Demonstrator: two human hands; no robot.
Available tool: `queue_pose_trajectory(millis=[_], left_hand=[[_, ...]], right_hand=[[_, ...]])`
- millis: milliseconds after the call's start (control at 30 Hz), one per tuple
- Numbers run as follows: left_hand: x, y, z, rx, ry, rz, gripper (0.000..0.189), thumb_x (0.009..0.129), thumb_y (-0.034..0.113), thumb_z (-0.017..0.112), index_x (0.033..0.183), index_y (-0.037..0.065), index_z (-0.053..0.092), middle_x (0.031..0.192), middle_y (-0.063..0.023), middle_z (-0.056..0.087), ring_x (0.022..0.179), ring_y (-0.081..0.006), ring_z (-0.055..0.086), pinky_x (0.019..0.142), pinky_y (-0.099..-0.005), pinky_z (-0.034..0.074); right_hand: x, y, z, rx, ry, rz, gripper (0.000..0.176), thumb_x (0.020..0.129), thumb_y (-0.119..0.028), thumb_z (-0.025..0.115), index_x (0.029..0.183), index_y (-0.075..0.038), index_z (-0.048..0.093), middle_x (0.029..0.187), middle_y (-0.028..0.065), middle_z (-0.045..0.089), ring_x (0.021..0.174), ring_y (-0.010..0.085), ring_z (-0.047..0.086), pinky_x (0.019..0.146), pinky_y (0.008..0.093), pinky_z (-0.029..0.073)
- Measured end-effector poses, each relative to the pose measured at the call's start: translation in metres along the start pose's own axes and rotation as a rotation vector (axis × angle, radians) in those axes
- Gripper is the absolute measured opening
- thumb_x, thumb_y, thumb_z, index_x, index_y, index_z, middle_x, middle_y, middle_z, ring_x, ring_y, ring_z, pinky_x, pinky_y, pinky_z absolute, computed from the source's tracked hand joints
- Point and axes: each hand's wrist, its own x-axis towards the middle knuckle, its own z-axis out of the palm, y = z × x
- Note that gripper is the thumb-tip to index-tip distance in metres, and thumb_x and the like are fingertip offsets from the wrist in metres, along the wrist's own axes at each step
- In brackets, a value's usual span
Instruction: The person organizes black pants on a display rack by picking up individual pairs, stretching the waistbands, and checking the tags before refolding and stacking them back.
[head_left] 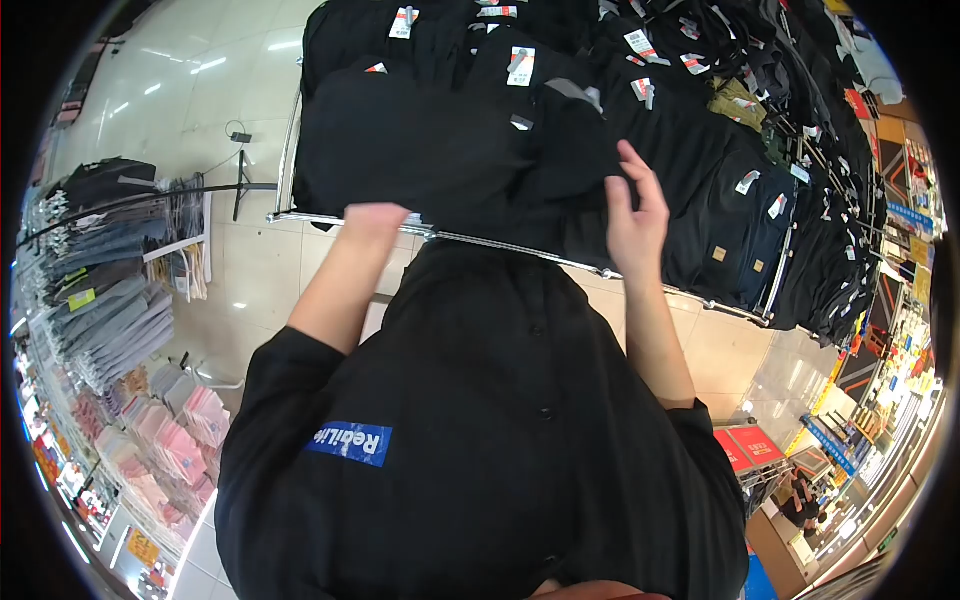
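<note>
Black garments with white and red tags lie in piles on a metal-framed display. My left hand is at the near edge of a black garment, its fingers hidden or smeared by motion. On the right, my right hand is raised beside the dark cloth, with thumb and fingers apart and nothing between them. The chrome rail of the display runs between my body and the garments. A white tag lies on the cloth farther back.
Hanging grey clothes and pink packs stand at the left. More dark folded garments fill the right of the display. A red box is at the lower right, with a person beyond it.
</note>
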Motion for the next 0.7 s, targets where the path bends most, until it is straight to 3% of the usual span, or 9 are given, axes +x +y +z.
queue_pose_trajectory(millis=[133,200,233,267,333,400,533,567,700], left_hand=[[-0.041,0.039,-0.039,0.213,0.159,0.031,0.052,0.106,0.038,0.044,0.148,0.008,0.049,0.148,-0.0147,0.054,0.135,-0.0296,0.053,0.115,-0.0484,0.040],[-0.048,0.040,-0.051,1.477,0.715,-0.181,0.049,0.104,0.027,0.043,0.148,0.007,0.050,0.141,-0.0151,0.057,0.135,-0.0252,0.053,0.116,-0.0454,0.036],[-0.042,0.046,-0.059,1.607,0.770,-0.204,0.050,0.100,0.020,0.039,0.146,0.004,0.047,0.142,-0.0150,0.054,0.137,-0.0239,0.049,0.117,-0.0431,0.035],[-0.041,0.040,-0.068,1.468,0.752,0.073,0.049,0.098,0.016,0.039,0.145,0.001,0.047,0.145,-0.0162,0.052,0.138,-0.0255,0.048,0.116,-0.0427,0.034],[-0.013,0.017,-0.032,1.340,0.596,0.463,0.050,0.094,0.008,0.041,0.143,-0.001,0.044,0.150,-0.0172,0.046,0.143,-0.0295,0.043,0.118,-0.0442,0.031],[0.018,-0.003,0.012,1.405,0.145,0.469,0.065,0.083,-0.006,0.051,0.147,0.003,0.042,0.155,-0.0148,0.041,0.146,-0.0281,0.039,0.122,-0.0441,0.027],[0.058,-0.057,0.104,1.502,-0.699,0.316,0.077,0.078,0.007,0.068,0.151,0.003,0.043,0.156,-0.0156,0.044,0.147,-0.0311,0.039,0.121,-0.0432,0.031],[0.058,-0.069,0.117,1.343,-0.652,0.164,0.077,0.079,0.007,0.067,0.151,0.002,0.043,0.159,-0.0155,0.041,0.150,-0.0300,0.036,0.122,-0.0430,0.030],[0.092,-0.093,0.094,0.960,-0.589,-0.067,0.088,0.096,0.060,0.055,0.152,-0.004,0.034,0.149,-0.0206,0.050,0.143,-0.0301,0.044,0.122,-0.0438,0.025]], right_hand=[[0.012,-0.012,-0.042,-0.133,0.025,0.087,0.019,0.098,-0.005,0.066,0.115,0.003,0.065,0.106,0.0084,0.071,0.099,0.0130,0.064,0.091,0.0261,0.049],[0.016,-0.022,-0.055,-0.067,-0.103,0.017,0.018,0.093,0.001,0.068,0.112,0.003,0.067,0.106,0.0087,0.071,0.098,0.0133,0.064,0.089,0.0253,0.049],[0.016,-0.026,-0.057,-0.069,-0.103,0.018,0.018,0.093,0.001,0.068,0.112,0.003,0.067,0.106,0.0087,0.071,0.098,0.0133,0.064,0.089,0.0253,0.049],[0.016,-0.030,-0.058,0.098,-0.154,0.019,0.020,0.090,0.004,0.069,0.110,0.002,0.067,0.106,0.0086,0.070,0.097,0.0128,0.064,0.088,0.0254,0.050],[0.021,-0.055,-0.059,0.288,-0.233,-0.039,0.026,0.076,0.013,0.066,0.100,0.003,0.068,0.101,0.0113,0.070,0.092,0.0162,0.065,0.084,0.0291,0.051],[0.034,-0.074,-0.064,0.372,-0.409,-0.174,0.026,0.073,0.014,0.063,0.097,0.004,0.068,0.097,0.0128,0.069,0.089,0.0191,0.065,0.082,0.0306,0.052],[0.052,-0.121,-0.065,0.566,-0.676,-0.441,0.014,0.074,0.008,0.060,0.085,0.004,0.067,0.087,0.0160,0.068,0.077,0.0286,0.065,0.071,0.0389,0.054],[0.053,-0.127,-0.065,0.665,-0.700,-0.531,0.005,0.080,0.004,0.063,0.083,0.002,0.067,0.087,0.0159,0.068,0.077,0.0294,0.065,0.069,0.0404,0.055],[0.043,-0.147,-0.070,1.144,-0.488,-0.571,0.029,0.101,-0.026,0.065,0.090,0.000,0.056,0.096,0.0187,0.063,0.079,0.0325,0.064,0.061,0.0403,0.061]])
